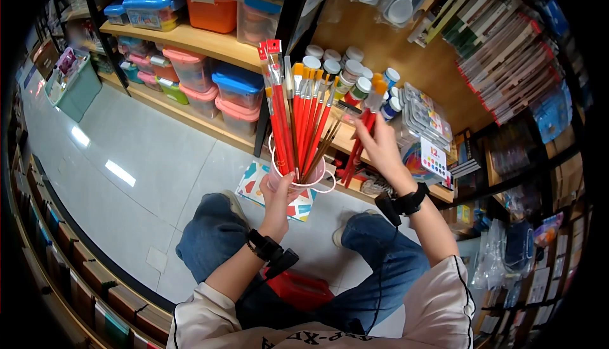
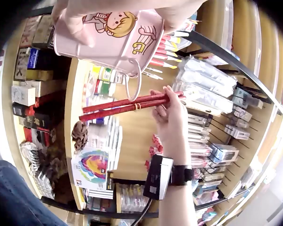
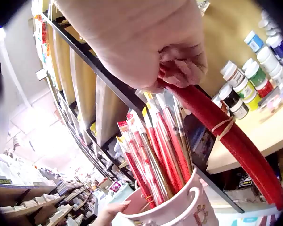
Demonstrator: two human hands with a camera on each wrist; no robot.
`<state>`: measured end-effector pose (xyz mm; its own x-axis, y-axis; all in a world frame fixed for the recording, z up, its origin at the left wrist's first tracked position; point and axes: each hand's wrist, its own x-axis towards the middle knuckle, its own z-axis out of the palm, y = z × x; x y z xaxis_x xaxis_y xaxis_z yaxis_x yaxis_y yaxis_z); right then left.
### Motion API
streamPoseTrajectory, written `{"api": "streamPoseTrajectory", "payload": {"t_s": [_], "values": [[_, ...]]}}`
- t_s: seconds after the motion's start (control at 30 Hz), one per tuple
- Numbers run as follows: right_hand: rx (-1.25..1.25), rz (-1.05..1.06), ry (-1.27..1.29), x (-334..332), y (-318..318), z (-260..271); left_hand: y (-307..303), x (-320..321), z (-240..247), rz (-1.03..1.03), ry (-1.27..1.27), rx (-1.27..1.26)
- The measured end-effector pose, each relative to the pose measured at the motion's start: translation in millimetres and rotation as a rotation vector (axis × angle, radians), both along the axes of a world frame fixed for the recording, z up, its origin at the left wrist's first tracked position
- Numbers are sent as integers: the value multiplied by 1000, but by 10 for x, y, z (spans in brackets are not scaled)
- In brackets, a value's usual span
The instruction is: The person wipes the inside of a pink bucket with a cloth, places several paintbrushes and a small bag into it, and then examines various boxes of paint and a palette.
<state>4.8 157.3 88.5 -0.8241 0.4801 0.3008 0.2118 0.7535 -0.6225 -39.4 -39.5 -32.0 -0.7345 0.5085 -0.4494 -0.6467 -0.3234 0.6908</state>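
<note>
My left hand grips a pink bucket by its side, with a thumb near the rim. Red-handled and brown-handled paintbrushes stand in it, bristles up, some in clear sleeves. A cartoon figure is printed on the bucket's wall in the left wrist view, where a loop handle sticks out. To the right of the bucket, my right hand holds a bundle of red-handled paintbrushes near its bristle end. A rubber band goes round the handles, whose ends point down, apart from the bucket.
Paint jars and paint sets stand on the wooden shelf ahead. Lidded plastic boxes fill the shelves at left. A patterned box lies on the floor below the bucket; a red object sits between the legs.
</note>
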Motion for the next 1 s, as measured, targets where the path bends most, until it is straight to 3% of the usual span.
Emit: {"api": "streamPoseTrajectory", "payload": {"t_s": [0.1, 0.2, 0.3, 0.33, 0.37, 0.43, 0.57, 0.63, 0.77, 0.83, 1.0], "values": [[2, -90, 94, 17, 92, 254, -4, 1, 7, 6, -11, -8], [-371, 66, 354, -33, -34, 612, -2, 19, 3, 11, 1, -7], [-446, 105, 321, -126, -185, 692, 35, 29, -95, -13, 6, -20], [-486, 207, 347, -206, -201, 551, 37, 36, -74, -15, 0, -6], [-356, 229, 323, -282, -216, 399, 29, 35, -59, -16, -5, 7], [-324, 238, 221, -388, -311, 198, 20, 43, -41, -19, -5, 1], [-359, 281, 97, -559, -366, -173, -6, 33, 1, -21, 3, -10], [-357, 206, 15, -572, -436, -161, -21, 28, 31, -22, 12, -13], [-295, 150, -14, -641, -348, -337, -16, 27, 18, -32, 4, -12], [-53, 149, 76, -674, -334, -376, -15, 28, -12, -40, 1, -11], [-61, 91, 74, -621, -506, -302, -30, 21, 27, -55, -6, 0]]}}
